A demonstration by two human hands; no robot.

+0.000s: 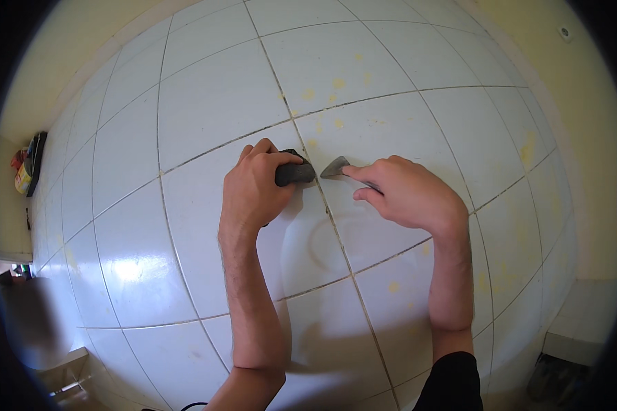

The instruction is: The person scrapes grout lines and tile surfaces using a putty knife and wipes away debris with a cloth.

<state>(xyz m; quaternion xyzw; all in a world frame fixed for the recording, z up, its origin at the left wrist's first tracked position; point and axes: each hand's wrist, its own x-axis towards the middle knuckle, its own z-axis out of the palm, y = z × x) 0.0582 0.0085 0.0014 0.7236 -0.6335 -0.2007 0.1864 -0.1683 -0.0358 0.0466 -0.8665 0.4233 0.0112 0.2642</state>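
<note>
Plainly, holds a triangular-bladed scraper [335,166] in the right hand [408,192], with the fingers folded around the handle, the index finger laid forward to the base of the blade and the thumb set a little apart. Aims its long axis leftward and slightly away from the body, out from the right palm toward a dark grout line [327,205]. Has the blade just to the right of that line, nearest to the right hand. Grips a dark grey wad [295,172] in the left hand [255,179], fingers and thumb curled around it, just to the left of the same line and facing the blade across a narrow gap. Cannot tell contact from hovering at the blade's edge.

Looks thin, flat and dull grey at the blade, like metal; rounded, matte and rough at the wad, possibly cloth or sponge. Spreads out below in large, smooth, bluish-white tiles [219,75], glossy enough to throw back a bright patch at the left. Bears thin, irregular yellow smears [339,83] beyond the hands, with more toward the right. Ends at plain, pale yellow walls [555,103]. Includes a plain black sleeve [452,383] on the right arm.
</note>
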